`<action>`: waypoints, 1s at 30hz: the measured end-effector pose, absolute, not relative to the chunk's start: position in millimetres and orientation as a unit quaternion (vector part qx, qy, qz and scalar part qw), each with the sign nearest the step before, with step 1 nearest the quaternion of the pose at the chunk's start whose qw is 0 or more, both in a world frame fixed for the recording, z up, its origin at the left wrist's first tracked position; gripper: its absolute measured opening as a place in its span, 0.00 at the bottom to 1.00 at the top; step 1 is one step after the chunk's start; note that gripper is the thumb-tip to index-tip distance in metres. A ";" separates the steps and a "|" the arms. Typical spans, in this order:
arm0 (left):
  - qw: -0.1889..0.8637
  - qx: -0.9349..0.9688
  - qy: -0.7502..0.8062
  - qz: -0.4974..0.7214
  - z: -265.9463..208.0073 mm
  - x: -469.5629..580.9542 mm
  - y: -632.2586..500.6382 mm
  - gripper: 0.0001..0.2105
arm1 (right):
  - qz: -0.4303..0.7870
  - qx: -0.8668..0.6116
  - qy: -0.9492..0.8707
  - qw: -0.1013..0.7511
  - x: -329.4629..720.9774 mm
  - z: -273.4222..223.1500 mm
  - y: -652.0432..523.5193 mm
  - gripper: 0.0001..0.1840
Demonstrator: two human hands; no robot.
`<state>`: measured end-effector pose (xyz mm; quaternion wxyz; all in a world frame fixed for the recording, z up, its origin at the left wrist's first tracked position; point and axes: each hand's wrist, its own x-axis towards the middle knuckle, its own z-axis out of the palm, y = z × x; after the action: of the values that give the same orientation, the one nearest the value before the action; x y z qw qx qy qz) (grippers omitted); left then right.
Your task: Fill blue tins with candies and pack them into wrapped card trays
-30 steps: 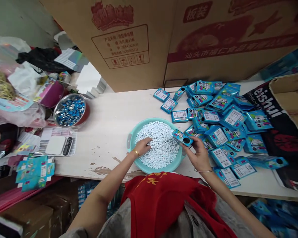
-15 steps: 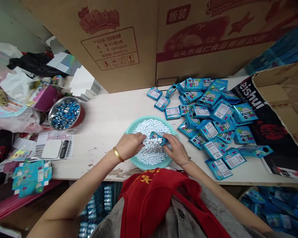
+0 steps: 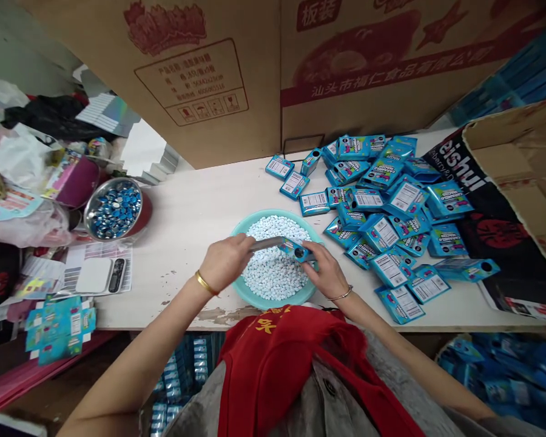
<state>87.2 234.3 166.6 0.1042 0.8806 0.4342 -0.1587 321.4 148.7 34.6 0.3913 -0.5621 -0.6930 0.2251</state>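
My left hand (image 3: 227, 262) is closed around a narrow grey metal scoop (image 3: 266, 244), held almost level over the basin. The scoop's far end meets the small blue candy box (image 3: 295, 250) pinched in my right hand (image 3: 326, 271). That box lies tilted, a dark round hole showing on its near end. Beneath both hands, a mint-green basin (image 3: 240, 294) holds a heap of small white candies (image 3: 277, 276). Whether any candies sit in the scoop I cannot tell.
Many blue candy boxes (image 3: 384, 233) are piled to the right, beside an open carton (image 3: 500, 152). Large cardboard cartons (image 3: 236, 133) stand at the back. On the left are a metal bowl (image 3: 146, 209) of blue and silver pieces and a white scale (image 3: 93, 275).
My left hand has drawn back left and the scoop has come up out of the candies into plain sight. The box in my right hand has turned, showing its holed end.
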 end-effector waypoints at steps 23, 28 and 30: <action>0.405 0.820 0.393 0.099 58.3 60.2 225.4 0.13 | 0.210 -0.641 -0.634 0.380 353.2 41.6 144.6 0.20; 0.316 0.883 0.345 0.040 127.8 70.4 234.6 0.11 | 0.215 -0.587 -0.691 0.363 331.7 38.9 149.3 0.21; 0.258 0.902 0.345 -0.034 152.4 82.3 236.4 0.09 | 0.219 -0.571 -0.704 0.363 323.1 39.3 150.5 0.22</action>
<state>82.3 236.4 152.4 0.2581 0.9017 0.3453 -0.0341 323.1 150.5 39.3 0.3629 -0.5706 -0.7035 0.2187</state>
